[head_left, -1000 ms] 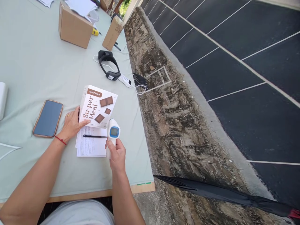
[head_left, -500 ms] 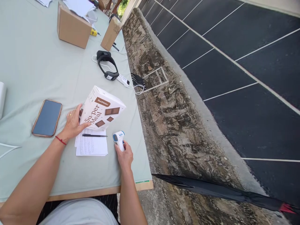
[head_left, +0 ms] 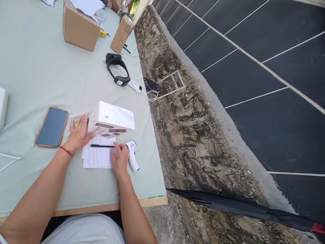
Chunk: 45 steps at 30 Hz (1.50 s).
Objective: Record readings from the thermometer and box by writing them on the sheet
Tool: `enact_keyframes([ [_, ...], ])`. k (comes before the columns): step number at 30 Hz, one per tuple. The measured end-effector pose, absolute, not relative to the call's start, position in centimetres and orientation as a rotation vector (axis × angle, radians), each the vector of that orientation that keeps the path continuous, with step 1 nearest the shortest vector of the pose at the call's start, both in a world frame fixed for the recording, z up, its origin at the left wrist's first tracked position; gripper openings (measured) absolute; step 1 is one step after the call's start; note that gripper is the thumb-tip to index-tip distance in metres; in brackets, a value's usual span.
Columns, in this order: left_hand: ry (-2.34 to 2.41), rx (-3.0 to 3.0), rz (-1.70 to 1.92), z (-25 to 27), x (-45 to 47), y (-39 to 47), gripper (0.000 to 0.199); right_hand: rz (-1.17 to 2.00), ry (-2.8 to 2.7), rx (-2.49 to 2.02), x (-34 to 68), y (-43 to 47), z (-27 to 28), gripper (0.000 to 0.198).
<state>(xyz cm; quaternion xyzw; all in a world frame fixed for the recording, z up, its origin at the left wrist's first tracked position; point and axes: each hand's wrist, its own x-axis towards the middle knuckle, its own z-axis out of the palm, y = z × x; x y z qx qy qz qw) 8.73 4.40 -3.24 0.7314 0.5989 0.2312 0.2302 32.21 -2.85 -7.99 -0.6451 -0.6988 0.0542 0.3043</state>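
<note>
A white and brown NutriMotion meal box (head_left: 115, 117) stands on the cloth-covered table, its white top facing up. My left hand (head_left: 79, 134) holds its left corner, thumb at the front and fingers along the side. On printed sheets (head_left: 98, 159) in front of the box lies a black pen (head_left: 101, 146). My right hand (head_left: 120, 158) is closed at the pen's right end, and the fingers hide its tip. Just right of that hand, a white and blue infrared thermometer (head_left: 133, 156) lies on the table, not held.
A phone (head_left: 52, 127) lies left of my left hand. Beyond the box are a black headband device (head_left: 118, 71) with a white cable, a large carton (head_left: 80, 28) and a smaller carton (head_left: 122, 34). The table's right edge drops to rough stony ground (head_left: 188, 135).
The box has gone from leaning back to standing with its top up. My right hand has let go of the thermometer and moved left to the pen. My left hand stays at the box.
</note>
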Motion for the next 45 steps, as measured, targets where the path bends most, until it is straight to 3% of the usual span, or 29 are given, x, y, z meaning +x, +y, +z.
enact_keyframes([
  [4, 1.721, 2.014, 0.447, -2.9, 8.9, 4.3, 0.13, 0.156, -1.927, -1.758, 32.3, -2.9, -7.2, 0.028],
  [7, 1.722, 2.015, 0.391, -2.7, 8.9, 4.3, 0.14, 0.224, -2.017, -1.715, 33.1, -3.6, -6.2, 0.02],
  [16, 1.696, 2.009, 0.28, -2.0, 8.9, 4.1, 0.143, 0.543, -2.032, -1.679, 36.1, -6.6, -4.2, 0.018],
  [25, 1.671, 2.072, 0.218, -2.3, 8.6, 4.0, 0.156, 0.809, -1.214, -1.535, 32.3, -8.0, -4.5, 0.027],
  [31, 1.687, 2.076, 0.185, -2.3, 8.7, 4.1, 0.155, 0.856, -1.132, -1.375, 29.3, -8.4, -5.5, 0.02],
  [45, 1.672, 2.094, 0.233, -2.9, 8.6, 4.3, 0.156, 0.817, -1.181, -1.521, 28.7, -8.7, -6.7, 0.014],
])
